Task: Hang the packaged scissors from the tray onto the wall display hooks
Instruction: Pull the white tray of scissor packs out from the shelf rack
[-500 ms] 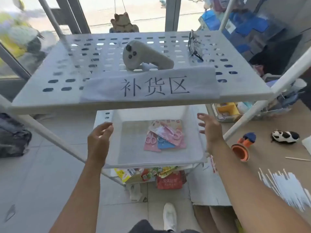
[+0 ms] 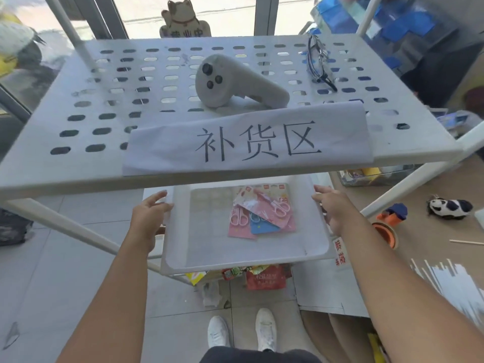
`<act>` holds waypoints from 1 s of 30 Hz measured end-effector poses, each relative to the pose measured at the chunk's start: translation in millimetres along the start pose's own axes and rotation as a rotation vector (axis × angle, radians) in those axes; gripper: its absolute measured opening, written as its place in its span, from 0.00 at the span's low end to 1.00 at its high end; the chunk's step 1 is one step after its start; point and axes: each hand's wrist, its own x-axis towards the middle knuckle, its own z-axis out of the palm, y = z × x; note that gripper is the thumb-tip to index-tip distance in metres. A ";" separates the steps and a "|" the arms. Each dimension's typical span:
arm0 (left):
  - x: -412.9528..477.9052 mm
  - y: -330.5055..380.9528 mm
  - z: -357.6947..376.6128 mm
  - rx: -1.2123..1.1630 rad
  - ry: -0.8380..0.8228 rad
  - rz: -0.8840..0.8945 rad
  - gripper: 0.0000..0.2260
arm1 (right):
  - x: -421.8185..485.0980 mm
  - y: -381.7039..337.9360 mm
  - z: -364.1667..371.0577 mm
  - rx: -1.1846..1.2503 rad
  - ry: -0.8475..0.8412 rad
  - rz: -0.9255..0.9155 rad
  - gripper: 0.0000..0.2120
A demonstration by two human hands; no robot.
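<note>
Several packaged scissors (image 2: 259, 213) on pink and blue cards lie in a loose pile in a white plastic tray (image 2: 209, 260) on the rack's middle shelf. My left hand (image 2: 146, 218) is at the tray's left rim, its fingers apart and resting on the edge. Against the right rim is my right hand (image 2: 332, 208), fingers spread too. Neither hand touches the scissors. No wall display hooks are in view.
A perforated white top shelf (image 2: 78, 132) overhangs the tray, carrying a paper sign (image 2: 248, 142), a grey controller (image 2: 235, 85) and glasses (image 2: 319, 64). Snack packets (image 2: 264, 277) lie on the shelf below. Cardboard flooring with a panda toy (image 2: 450, 206) and tape dispenser (image 2: 387, 224) is to the right.
Both hands have moved inward and forward and now touch the tray's left and right rims. The scissors have not moved.
</note>
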 end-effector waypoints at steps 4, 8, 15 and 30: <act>4.3 7.3 -12.1 -0.015 -0.077 -0.018 0.18 | 0.1 0.5 -6.0 -0.064 -0.042 0.011 0.17; 1.2 11.6 -21.7 -0.119 -0.066 -0.045 0.17 | -8.4 0.8 -8.7 -0.028 -0.084 0.022 0.17; -9.6 10.6 -36.9 -0.159 -0.007 -0.047 0.15 | -33.0 9.1 -5.3 0.054 -0.108 -0.037 0.16; -100.3 -14.2 -52.9 -0.196 0.057 0.073 0.13 | -73.6 22.1 -37.9 0.054 -0.261 -0.148 0.16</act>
